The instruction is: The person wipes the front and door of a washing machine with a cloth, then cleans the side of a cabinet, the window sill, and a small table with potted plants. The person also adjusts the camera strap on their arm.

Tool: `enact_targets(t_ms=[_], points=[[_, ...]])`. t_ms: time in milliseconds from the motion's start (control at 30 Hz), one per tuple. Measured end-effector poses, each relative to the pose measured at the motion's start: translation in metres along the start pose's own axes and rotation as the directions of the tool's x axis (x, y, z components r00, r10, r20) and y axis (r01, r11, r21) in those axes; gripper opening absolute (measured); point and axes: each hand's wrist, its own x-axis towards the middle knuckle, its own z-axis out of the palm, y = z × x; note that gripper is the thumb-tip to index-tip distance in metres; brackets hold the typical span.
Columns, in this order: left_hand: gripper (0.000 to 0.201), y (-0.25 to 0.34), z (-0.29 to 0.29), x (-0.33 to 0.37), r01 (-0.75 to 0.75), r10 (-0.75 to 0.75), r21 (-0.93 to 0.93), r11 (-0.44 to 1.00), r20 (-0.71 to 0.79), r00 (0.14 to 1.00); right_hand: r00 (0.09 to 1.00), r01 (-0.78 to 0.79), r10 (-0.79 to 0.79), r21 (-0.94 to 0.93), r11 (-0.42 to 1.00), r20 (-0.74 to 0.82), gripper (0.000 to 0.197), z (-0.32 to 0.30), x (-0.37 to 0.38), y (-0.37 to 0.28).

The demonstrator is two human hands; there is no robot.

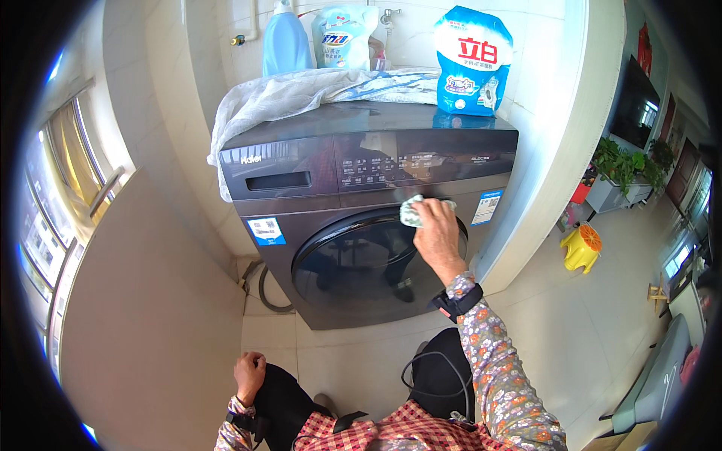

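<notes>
My right hand (pixel 438 231) grips a pale, speckled cleaning cloth (pixel 411 213), pressed to the front of a dark grey front-loading washing machine (pixel 320 201). The cloth lies at the upper rim of the round glass door (pixel 353 263), just under the control panel. The door is closed, and its dark glass shows reflections. Low on the left, my left hand (pixel 250 376) rests by my knee, its fingers curled in with nothing seen in them.
On the machine's top stand a blue and white detergent pouch (pixel 472 64) and a crumpled whitish cloth (pixel 278 101). Behind are a blue bottle (pixel 286 43) and another pouch (pixel 344 37). A beige panel (pixel 158 316) stands left, a door frame (pixel 545 150) right, and a yellow stool (pixel 580 248) beyond.
</notes>
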Motion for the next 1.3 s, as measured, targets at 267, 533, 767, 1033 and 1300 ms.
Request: enact_targets(t_ms=[267,533,767,1033,1300], points=[[0.014,0.002,-0.005,-0.002,-0.026,0.027,0.054,0.998,-0.019,0.999,0.932,0.344,-0.352,0.097,0.934,0.083,0.023,0.047,0.023,-0.105],[0.017,-0.006,-0.017,-0.009,0.037,-0.037,0.023,0.999,-0.022,0.999,0.984,0.167,-0.175,0.167,0.972,0.036,0.031,0.023,0.016,-0.072],[0.018,-0.014,-0.013,-0.010,0.046,-0.046,-0.005,0.999,-0.002,0.999,0.984,-0.174,0.172,0.031,0.984,0.056,0.042,-0.011,-0.004,0.000],[0.021,0.070,-0.055,0.027,-0.025,0.118,-0.341,0.940,0.254,0.960,0.938,-0.346,0.281,0.606,0.717,0.204,0.025,-0.005,-0.031,-0.052],[0.053,0.224,-0.041,0.061,-0.426,0.504,-0.512,0.746,0.016,0.864,0.711,-0.703,-0.024,0.711,0.005,0.703,0.043,0.029,-0.073,-0.146]])
